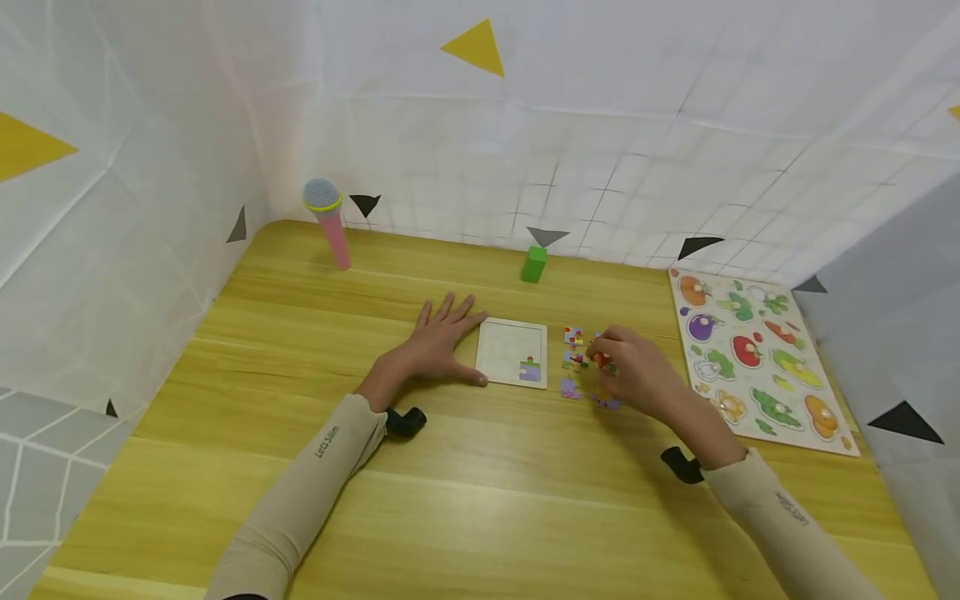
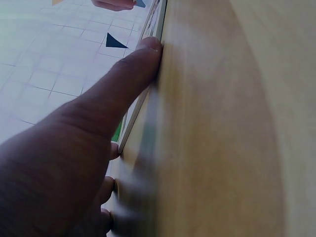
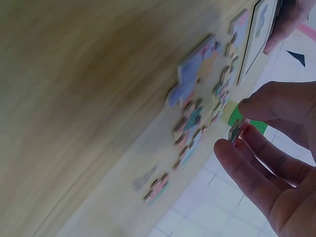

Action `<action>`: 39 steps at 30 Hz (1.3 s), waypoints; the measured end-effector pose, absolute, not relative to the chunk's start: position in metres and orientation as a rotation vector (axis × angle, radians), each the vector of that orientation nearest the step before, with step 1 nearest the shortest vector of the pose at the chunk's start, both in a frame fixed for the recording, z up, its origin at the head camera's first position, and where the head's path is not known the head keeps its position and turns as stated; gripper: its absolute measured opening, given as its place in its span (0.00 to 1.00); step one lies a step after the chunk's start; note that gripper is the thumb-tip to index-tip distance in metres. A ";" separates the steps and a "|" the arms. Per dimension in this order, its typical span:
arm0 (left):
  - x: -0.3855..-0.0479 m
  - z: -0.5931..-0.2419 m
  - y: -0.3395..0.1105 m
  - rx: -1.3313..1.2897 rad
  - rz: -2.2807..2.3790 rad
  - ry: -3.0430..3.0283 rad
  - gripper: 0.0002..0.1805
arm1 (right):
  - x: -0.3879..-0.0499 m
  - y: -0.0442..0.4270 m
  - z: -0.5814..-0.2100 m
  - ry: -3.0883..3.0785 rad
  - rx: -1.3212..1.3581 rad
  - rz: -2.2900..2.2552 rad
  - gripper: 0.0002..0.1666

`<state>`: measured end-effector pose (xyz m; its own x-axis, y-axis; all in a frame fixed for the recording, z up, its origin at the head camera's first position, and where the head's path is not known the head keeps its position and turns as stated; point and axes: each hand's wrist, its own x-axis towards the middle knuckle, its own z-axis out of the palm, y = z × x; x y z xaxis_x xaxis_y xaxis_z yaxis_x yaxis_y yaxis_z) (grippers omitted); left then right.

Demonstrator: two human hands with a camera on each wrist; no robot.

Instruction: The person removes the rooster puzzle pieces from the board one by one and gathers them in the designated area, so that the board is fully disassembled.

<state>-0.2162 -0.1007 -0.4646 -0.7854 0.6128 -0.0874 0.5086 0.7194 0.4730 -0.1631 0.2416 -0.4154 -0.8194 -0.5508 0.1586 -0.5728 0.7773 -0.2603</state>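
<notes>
My left hand [image 1: 431,346] lies with spread fingers at the left side of a square wooden puzzle frame [image 1: 512,322]. In the left wrist view its thumb [image 2: 143,57] touches the edge of the frame. One purple-and-green jigsaw piece [image 1: 530,371] sits in the frame's lower right corner. My right hand [image 1: 637,371] is raised over the loose pieces to the right. Between thumb and fingertips it pinches a small jigsaw piece [image 3: 234,131], seen nearly edge-on. Loose jigsaw pieces [image 1: 571,388] lie on the table, some hidden beneath the right hand in the head view.
Behind the frame stands a green block [image 1: 534,265]. A pink toy microphone [image 1: 335,237] is at the back left. On the right lies a vegetable peg-puzzle board [image 1: 750,358]. White sheeting [image 1: 420,158] rises behind the wooden table [image 1: 465,517].
</notes>
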 end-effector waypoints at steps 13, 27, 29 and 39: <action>-0.217 -0.465 -0.101 0.896 0.627 2.690 0.62 | -0.159 0.265 -0.414 -2.914 0.815 0.467 0.12; -0.218 -0.465 -0.102 0.888 0.637 2.688 0.62 | -0.158 0.285 -0.420 -2.911 0.758 0.439 0.12; -0.217 -0.465 -0.102 0.890 0.637 2.690 0.62 | -0.158 0.287 -0.421 -2.918 0.753 0.439 0.12; -0.218 -0.468 -0.101 0.893 0.628 2.695 0.62 | -0.158 0.291 -0.426 -2.967 0.714 0.425 0.12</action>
